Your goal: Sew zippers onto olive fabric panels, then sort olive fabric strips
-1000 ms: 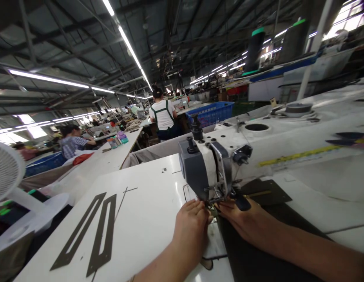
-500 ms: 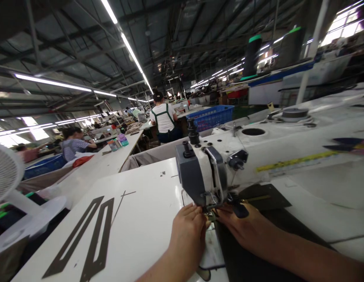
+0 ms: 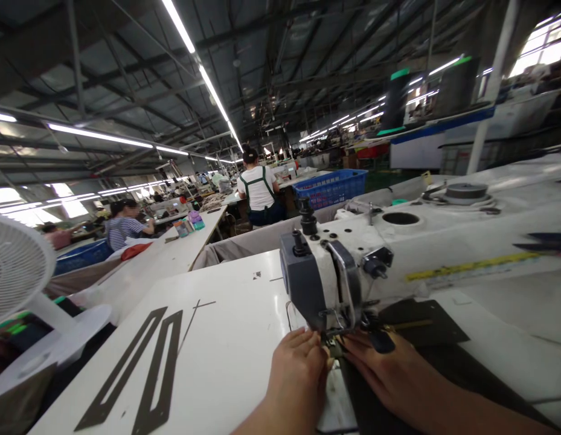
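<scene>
Left hand (image 3: pixel 296 374) and right hand (image 3: pixel 393 362) sit close together, grip unclear. Guide dark fabric (image 3: pixel 362 402) flat under sewing head (image 3: pixel 307 281), without tugging.

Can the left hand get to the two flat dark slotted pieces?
Probably yes: only white tabletop lies between the left hand and those slotted pieces, though its fingers are at the grey sewing machine.

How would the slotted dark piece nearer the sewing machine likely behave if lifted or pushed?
The slotted piece looks thin and lies flat, so it is probably light. Its edges run straight, suggesting some stiffness, though the long slot may let its narrow sides flex. On the smooth, shiny table it would likely slide rather than roll or tip.
</scene>
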Demonstrator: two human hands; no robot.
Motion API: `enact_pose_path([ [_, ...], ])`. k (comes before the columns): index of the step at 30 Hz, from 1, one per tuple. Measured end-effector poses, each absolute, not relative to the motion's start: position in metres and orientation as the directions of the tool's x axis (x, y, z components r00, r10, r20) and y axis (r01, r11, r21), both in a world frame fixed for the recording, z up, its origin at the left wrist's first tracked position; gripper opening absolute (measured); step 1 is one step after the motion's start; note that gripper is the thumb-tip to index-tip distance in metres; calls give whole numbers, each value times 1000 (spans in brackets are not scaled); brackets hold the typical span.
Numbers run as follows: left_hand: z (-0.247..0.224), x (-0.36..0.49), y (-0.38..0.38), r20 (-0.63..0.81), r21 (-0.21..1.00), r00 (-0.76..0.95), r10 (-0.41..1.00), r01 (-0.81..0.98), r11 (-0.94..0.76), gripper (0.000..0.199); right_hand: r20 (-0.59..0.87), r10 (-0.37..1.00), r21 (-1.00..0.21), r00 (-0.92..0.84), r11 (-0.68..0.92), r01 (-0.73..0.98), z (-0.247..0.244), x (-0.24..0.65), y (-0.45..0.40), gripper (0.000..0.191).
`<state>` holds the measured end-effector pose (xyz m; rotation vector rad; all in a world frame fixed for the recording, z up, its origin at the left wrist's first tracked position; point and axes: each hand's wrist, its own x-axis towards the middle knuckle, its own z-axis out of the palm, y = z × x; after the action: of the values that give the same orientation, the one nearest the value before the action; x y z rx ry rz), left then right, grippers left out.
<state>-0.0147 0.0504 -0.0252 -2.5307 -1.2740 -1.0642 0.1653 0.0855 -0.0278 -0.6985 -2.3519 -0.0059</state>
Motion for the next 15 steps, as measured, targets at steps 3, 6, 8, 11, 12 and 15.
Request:
enact_pose_path([
  [3,-26,-16,50,614,244,365,700,756,-608,18,655,470,-18,-592,793,609,-39,167,91,29],
  [6,-23,-16,40,564,324,262,783,802,-502,20,668,486,105,-563,688,718,-50,177,94,41],
  [8,-18,-11,29,495,359,182,849,847,-391,31,676,499,153,-542,624,766,-55,188,89,53],
  [11,-11,1,8,377,363,175,909,876,-319,36,701,470,241,-536,551,799,-62,208,63,62],
  [12,-9,6,1,349,371,199,916,868,-330,36,703,460,264,-542,540,799,-65,214,52,62],
  [15,-11,21,-19,319,453,210,924,823,-343,46,697,457,245,-552,572,783,-83,229,20,60],
])
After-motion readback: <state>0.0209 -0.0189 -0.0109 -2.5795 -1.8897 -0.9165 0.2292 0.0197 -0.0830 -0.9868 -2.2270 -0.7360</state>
